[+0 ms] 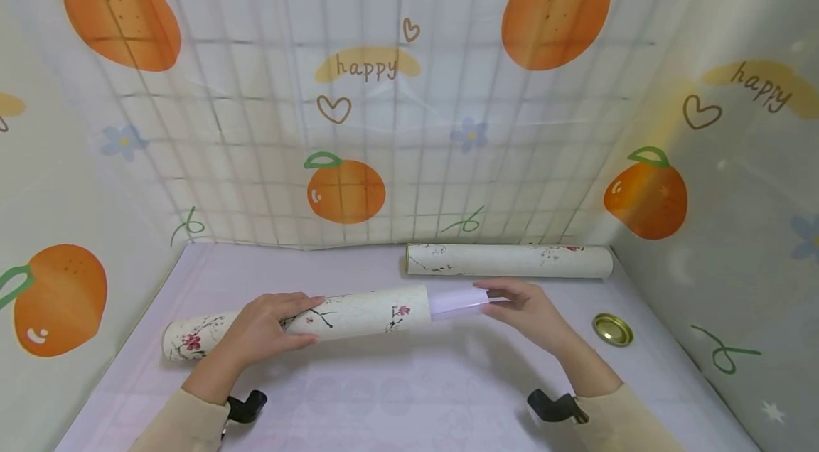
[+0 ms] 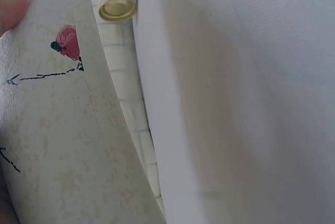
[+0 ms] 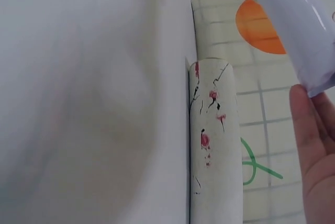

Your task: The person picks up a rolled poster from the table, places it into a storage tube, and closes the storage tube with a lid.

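A pale cardboard tube (image 1: pixel 371 313) printed with red blossoms and dark twigs slants across the middle in the head view. Around it, left of its middle, my left hand (image 1: pixel 265 327) grips with thumb and fingers. Out of the tube's right end sticks a rolled white sheet (image 1: pixel 457 301), smooth and slightly shiny. My right hand (image 1: pixel 527 310) pinches the outer end of that roll between thumb and fingers. The right wrist view shows the sheet (image 3: pixel 296 25) meeting the fingertips (image 3: pixel 299 96). How much of the roll lies inside the tube is hidden.
A second blossom-printed tube (image 1: pixel 505 261) lies along the table's back edge, its gold end cap (image 2: pixel 118 10) showing in the left wrist view. A round gold lid (image 1: pixel 613 330) lies at the right on the white table (image 1: pixel 397 402). Fruit-printed curtains (image 1: pixel 256 118) enclose the back and sides.
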Tool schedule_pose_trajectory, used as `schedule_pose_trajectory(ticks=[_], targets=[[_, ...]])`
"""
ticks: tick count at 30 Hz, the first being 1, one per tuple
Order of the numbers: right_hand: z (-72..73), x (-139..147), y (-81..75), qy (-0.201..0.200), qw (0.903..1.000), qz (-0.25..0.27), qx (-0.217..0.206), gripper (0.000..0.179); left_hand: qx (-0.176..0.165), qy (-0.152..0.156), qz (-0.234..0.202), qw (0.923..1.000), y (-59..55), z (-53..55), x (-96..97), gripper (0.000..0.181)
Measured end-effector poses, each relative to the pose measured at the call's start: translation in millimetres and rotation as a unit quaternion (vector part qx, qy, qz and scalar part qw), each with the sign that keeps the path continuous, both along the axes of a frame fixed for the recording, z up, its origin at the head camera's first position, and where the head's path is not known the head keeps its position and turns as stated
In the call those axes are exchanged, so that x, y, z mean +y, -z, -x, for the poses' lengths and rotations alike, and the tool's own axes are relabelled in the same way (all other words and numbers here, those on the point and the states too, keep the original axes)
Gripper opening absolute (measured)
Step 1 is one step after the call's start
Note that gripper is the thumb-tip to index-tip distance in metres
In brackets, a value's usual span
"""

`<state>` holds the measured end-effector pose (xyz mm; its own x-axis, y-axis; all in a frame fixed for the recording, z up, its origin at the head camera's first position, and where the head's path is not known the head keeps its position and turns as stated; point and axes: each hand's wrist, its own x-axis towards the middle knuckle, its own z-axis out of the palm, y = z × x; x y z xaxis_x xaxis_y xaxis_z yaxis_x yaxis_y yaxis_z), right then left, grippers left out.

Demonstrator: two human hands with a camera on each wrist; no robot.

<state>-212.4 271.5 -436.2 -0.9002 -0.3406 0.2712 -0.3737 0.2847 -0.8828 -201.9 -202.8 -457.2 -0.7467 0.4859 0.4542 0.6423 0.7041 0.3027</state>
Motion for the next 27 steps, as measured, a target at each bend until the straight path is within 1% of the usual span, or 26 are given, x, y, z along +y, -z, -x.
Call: schedule_pose_trajectory(ticks=[6,9,14,17,22,25,27], targets=[[0.1,-9,1.8,-0.027,0.9995,0.01,-0.014,0.041,-0.007,-0.001,-0.004,1.0,-0.3,-0.2,2.6,0.064],[0.1,-12,3.1,-0.04,0.9991,0.01,-0.013,0.04,-0.007,-0.002,-0.004,1.0,0.5,0.5,3.5,0.065],[0.6,-13,5.4,-0.059,0.9983,0.003,-0.001,0.04,0.0,0.006,-0.007,1.0,1.6,2.0,4.6,0.065],[0.5,-14,6.1,-0.065,0.9979,-0.001,0.006,0.039,0.01,0.016,-0.01,0.9998,2.2,3.2,5.0,0.065],[1.5,-15,7.3,-0.079,0.9962,0.013,0.033,0.036,0.027,0.038,-0.015,0.9988,3.2,5.9,5.9,0.064],[2.2,-15,8.3,-0.086,0.9949,0.02,0.048,0.035,0.031,0.04,-0.014,0.9986,3.4,6.8,7.1,0.064],[2.1,-16,8.8,-0.086,0.9947,0.025,0.051,0.035,0.027,0.041,-0.016,0.9987,2.8,7.0,8.0,0.064]])
